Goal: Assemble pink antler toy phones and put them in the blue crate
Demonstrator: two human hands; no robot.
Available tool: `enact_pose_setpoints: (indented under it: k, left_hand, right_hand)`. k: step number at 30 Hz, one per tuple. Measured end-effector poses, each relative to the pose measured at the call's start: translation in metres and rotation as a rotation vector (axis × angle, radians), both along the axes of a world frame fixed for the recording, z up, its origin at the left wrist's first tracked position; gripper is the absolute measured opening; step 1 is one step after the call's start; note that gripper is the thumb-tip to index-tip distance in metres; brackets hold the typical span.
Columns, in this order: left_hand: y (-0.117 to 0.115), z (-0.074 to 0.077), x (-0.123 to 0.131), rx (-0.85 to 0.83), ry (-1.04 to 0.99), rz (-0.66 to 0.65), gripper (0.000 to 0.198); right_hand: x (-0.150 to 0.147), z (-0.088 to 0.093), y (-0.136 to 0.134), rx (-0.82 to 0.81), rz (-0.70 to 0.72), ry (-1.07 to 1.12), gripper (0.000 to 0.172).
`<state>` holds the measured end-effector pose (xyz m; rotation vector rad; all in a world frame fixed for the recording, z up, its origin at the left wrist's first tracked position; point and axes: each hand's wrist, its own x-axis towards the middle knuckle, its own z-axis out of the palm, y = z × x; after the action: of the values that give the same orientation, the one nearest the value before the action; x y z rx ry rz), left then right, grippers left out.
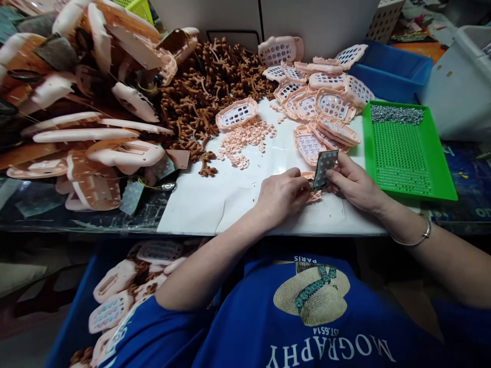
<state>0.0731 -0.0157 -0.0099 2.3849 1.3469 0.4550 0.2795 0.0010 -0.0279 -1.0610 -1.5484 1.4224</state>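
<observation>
My right hand (351, 181) pinches a dark circuit board (325, 168) with rows of pale dots, held tilted upright between thumb and fingers. Below the board, a pink plastic shell (315, 196) lies on the white sheet, mostly covered by my hands. My left hand (282, 193) is curled closed at the left side of this shell, its fingertips partly hidden against it. Just beyond sits a heap of pink shells with hole grids (332, 105). Small pink plastic bits (245, 140) are scattered farther left, beside another pink shell (237, 113).
Brown branching plastic pieces (207, 87) are heaped at the back. Pink casings with wires (99, 135) pile up at left. A green tray (437, 176) holding metal screws stands right, with a blue bin (395, 71) behind. Below the table edge, a blue crate (72, 322) contains pink parts.
</observation>
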Motion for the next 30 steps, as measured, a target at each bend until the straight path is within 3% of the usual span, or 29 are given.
enact_pose_setpoints:
  k: [8, 10, 15, 21, 30]
  left_hand:
    - [0.0011, -0.0053, 0.0036, 0.016, -0.006, 0.083, 0.012]
    - [0.0023, -0.0055, 0.0038, -0.018, -0.038, 0.105, 0.021]
    - [0.0044, -0.0036, 0.0026, -0.010, -0.040, 0.071, 0.036]
    - [0.0046, -0.0008, 0.0018, -0.002, -0.003, 0.021, 0.027]
    - [0.0064, 0.0032, 0.0025, -0.043, 0.049, 0.022, 0.026]
  right_hand:
    - [0.0013, -0.0015, 0.0015, 0.008, 0.009, -0.037, 0.016]
    - [0.0002, -0.0020, -0.0009, 0.007, -0.006, 0.007, 0.019]
    - [-0.0015, -0.0012, -0.0052, 0.036, -0.032, 0.014, 0.022]
    - [-0.0020, -0.0012, -0.0039, 0.039, -0.048, -0.051, 0.030]
    - [-0.0040, 0.0019, 0.0037, 0.077, -0.014, -0.075, 0.026]
